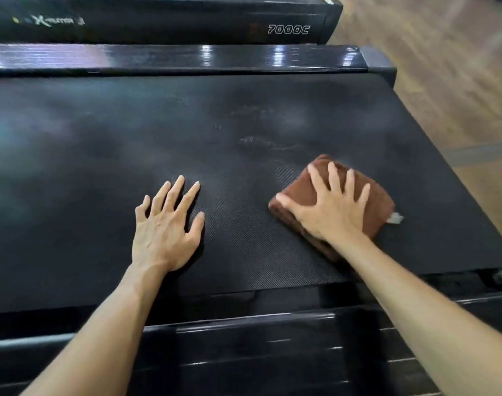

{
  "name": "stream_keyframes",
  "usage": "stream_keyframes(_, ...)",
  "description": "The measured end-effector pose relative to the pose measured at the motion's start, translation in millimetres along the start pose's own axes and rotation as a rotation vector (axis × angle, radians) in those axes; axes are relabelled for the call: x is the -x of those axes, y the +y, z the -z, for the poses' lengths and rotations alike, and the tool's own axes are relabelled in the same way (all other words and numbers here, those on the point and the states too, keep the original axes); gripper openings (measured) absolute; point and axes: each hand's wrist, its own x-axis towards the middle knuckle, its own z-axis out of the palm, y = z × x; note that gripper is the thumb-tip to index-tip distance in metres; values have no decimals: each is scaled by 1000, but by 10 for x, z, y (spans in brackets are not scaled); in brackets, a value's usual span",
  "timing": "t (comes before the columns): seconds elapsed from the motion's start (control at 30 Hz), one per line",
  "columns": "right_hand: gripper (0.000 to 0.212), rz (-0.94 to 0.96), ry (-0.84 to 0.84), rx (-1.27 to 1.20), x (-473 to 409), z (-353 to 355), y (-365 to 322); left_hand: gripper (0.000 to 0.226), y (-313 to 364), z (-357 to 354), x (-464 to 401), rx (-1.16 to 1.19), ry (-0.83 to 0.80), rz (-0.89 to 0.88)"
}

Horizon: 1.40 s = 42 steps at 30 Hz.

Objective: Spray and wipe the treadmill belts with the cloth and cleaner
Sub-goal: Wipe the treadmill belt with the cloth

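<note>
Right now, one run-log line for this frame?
stage: wiping | right hand: flat on brown cloth, pressing it on belt | left hand: flat on belt | cleaner: not in view

**Matt belt, glossy rails, plush cloth**

Under your palms the black rubbery treadmill belt looks matt, with a fine woven texture near you and duller, smeared patches with faint wet streaks farther off. The folded brown cloth under your right hand reads as soft, fuzzy pile, with a small pale tag at its edge. The long black side rail beyond the belt is glossy, smooth plastic that throws bright reflections. The brown plank floor looks like wood grain with a low sheen
</note>
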Motion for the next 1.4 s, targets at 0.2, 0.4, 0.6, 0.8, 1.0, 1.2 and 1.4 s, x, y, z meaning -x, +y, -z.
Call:
stream_keyframes(0.2, 122, 271, -49, 8, -57, -120, -786, 71, -13, -3, -19, -3, 5, -1)
stream_keyframes(0.4, 122, 224, -12, 76, 568, -127, 169, 70, -8, -28, -7, 0, 13, 4)
stream_keyframes(0.6, 127, 32, -13, -32, -321, 6, -392, 68, -31, -36, -24, 3, 12, -2)
stream_keyframes(0.8, 119, 386, -24, 46, 645, -214, -240, 69, -30, -40, -16, 0, 20, 2)
stream_keyframes(1.0, 128, 12, -54, 3, -228, 105, 48, 69, -17, -53, -14, 0, 30, 3)
stream_keyframes(1.2, 123, 379, -68, 39, 226, -154, -690, 69, -33, -34, -19, 8, 21, 2)
stream_keyframes(1.4, 120, 150, -20, 75, 343, -58, 263, 68, -15, -48, -5, 1, 32, -1)
